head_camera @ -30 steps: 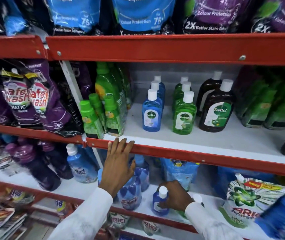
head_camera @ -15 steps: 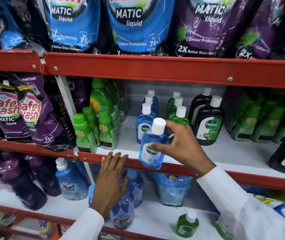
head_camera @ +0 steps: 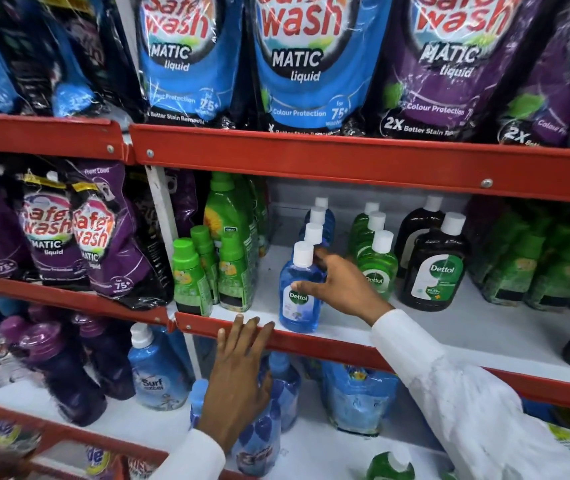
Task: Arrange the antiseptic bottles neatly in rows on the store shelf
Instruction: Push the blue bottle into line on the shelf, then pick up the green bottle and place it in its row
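A blue Dettol bottle [head_camera: 298,299] with a white cap stands upright at the front of the middle shelf [head_camera: 415,327], heading a row of blue bottles [head_camera: 318,223]. My right hand [head_camera: 342,289] grips its right side, thumb on the label. To the right run a row of green Dettol bottles [head_camera: 378,261] and a row of brown Dettol bottles [head_camera: 435,268]. My left hand [head_camera: 240,372] rests flat, fingers spread, on the shelf's red front lip [head_camera: 328,344]. One green Dettol bottle [head_camera: 389,467] stands on the lower shelf.
Green-capped cleaner bottles [head_camera: 221,258] stand left of the blue row. Dark green packs [head_camera: 553,258] fill the right side. Purple Safe Wash pouches [head_camera: 79,233] sit at left, blue and purple pouches [head_camera: 311,60] above. Surf bottle [head_camera: 153,372] and blue pouches are below.
My right hand picked the blue bottle off the lower shelf, raised it, and set it at the front of the blue row. My left hand stayed on the shelf lip.
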Available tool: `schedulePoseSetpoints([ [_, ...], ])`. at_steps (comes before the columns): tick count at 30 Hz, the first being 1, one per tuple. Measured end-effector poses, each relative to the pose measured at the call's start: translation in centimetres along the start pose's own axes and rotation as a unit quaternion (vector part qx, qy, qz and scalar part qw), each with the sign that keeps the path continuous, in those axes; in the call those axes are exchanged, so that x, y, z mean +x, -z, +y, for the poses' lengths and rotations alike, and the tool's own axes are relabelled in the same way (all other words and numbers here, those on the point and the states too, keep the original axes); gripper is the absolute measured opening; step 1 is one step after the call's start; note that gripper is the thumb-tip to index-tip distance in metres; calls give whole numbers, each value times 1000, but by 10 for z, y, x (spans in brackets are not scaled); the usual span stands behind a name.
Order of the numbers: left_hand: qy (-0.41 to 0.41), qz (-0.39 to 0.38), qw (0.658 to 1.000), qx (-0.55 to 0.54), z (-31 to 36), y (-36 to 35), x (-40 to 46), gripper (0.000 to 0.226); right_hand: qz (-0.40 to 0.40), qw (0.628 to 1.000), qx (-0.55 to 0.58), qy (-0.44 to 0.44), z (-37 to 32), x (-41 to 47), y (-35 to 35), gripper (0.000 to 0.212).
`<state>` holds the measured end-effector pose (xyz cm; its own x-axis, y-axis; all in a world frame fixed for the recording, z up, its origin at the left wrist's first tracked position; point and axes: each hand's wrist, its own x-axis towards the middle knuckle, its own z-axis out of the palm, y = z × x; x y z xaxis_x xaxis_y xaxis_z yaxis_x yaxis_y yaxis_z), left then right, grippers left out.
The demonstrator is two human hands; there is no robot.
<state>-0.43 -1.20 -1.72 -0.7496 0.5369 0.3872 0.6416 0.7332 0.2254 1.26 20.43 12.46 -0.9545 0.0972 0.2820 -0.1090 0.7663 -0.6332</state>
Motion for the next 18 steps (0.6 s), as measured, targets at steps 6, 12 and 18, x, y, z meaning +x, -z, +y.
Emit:
schedulePoseSetpoints([
  [6, -10, 48, 998, 41, 22, 0, 0, 70, 9, 1000, -11, 4, 3, -7, 6, 66],
  [12, -112, 67, 991, -1, 59, -11, 11, 61, 139, 989, -4, 53, 26, -70, 22, 55],
  [18, -118, 65, 990, -31, 91, -26, 18, 69, 69, 997, 5, 14, 98, -169, 17, 26],
])
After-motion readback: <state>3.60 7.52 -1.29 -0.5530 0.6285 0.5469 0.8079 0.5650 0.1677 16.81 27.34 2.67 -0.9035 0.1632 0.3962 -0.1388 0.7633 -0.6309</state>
